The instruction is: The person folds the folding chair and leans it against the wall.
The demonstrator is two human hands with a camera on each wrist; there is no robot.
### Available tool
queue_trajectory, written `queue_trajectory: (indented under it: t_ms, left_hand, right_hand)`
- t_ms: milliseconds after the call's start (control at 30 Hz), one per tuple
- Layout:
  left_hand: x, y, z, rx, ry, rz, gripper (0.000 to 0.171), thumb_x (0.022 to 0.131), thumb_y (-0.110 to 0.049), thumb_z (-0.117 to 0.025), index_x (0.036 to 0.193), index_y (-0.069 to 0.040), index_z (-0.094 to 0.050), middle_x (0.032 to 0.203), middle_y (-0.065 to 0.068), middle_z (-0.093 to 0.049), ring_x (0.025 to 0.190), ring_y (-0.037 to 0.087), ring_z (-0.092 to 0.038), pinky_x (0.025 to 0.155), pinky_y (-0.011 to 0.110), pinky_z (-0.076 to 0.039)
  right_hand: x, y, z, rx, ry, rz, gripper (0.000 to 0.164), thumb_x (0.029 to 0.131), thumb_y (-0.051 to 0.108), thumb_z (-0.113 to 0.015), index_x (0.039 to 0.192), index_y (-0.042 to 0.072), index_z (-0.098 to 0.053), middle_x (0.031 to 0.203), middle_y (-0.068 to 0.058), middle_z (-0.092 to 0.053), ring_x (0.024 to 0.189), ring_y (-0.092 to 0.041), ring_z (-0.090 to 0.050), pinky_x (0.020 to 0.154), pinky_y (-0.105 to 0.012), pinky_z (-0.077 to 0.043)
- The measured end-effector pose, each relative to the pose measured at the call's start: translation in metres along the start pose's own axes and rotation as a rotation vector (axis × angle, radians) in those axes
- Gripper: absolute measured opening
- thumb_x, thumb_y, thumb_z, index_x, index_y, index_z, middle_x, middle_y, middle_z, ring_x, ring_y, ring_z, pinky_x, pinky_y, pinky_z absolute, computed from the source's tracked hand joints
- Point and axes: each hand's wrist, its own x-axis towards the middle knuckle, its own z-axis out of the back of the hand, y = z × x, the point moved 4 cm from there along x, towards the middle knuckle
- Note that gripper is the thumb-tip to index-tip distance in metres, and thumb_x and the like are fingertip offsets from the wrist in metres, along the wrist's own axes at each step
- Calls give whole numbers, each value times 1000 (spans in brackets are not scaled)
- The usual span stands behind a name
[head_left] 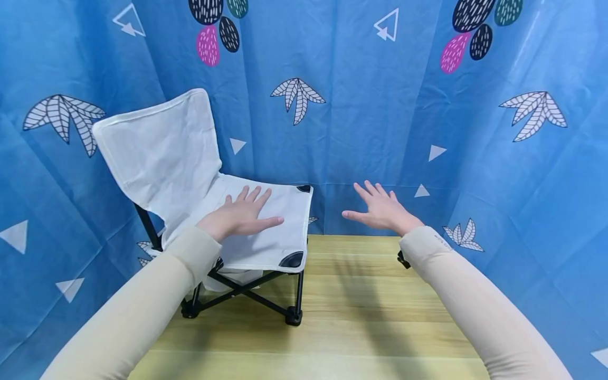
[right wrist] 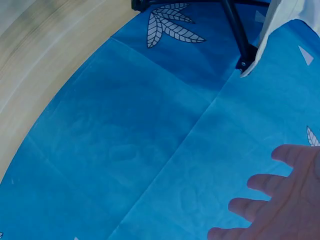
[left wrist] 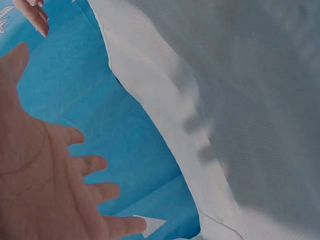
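Observation:
A folding chair (head_left: 161, 148) with white fabric and black tube legs stands at the left in the head view. My left hand (head_left: 242, 214) is held out over its seat, fingers spread and straight, holding nothing. In the left wrist view the palm of that hand (left wrist: 40, 175) shows beside the white fabric (left wrist: 150, 100), with a gap between them. To the right of the chair, my right hand (head_left: 382, 208) is stretched forward in the air, fingers spread, with nothing in it. The right wrist view shows its fingers (right wrist: 265, 185) apart from the chair's leg (right wrist: 237, 30).
A blue patterned curtain (head_left: 370, 132) hangs behind and on both sides. Below lies a light wood-grain surface (head_left: 351, 316), on which the chair's feet (head_left: 293, 315) stand. A small black object (head_left: 403, 259) shows by the right cuff.

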Motion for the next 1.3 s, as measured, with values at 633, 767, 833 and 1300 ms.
queue_trajectory:
  t_ms: [633,767,833,1300]
  left_hand:
    - [-19,-33,-5,17,-55,-157,96,102,-75,-51,172,-14,-31,179,20,-25,166,48,-20,132,70,-21]
    - [-23,-42,-6,17,-54,-191,95,102,-75,-52,172,-13,-32,179,20,-27,166,47,-22,133,66,-23]
    - [-24,-46,-7,18,-55,-206,95,101,-75,-51,172,-13,-33,178,20,-29,165,47,-24,133,65,-24]
    - [-32,-62,-14,-43,-83,-262,90,100,-70,-61,167,-12,-43,170,20,-43,156,41,-45,127,60,-39]
  right_hand:
    - [0,5,-5,115,-104,59,101,99,66,-66,174,13,-24,182,-18,-19,168,-44,-16,132,-69,-19]
    - [1,7,-5,143,-112,78,100,99,63,-69,174,12,-27,181,-18,-22,168,-43,-19,131,-69,-23]
    - [2,8,-7,157,-116,83,99,99,62,-70,173,13,-27,181,-18,-23,167,-43,-21,131,-69,-24]
    - [4,16,-14,243,-144,64,94,99,56,-74,172,14,-32,178,-16,-31,165,-42,-29,130,-67,-30]
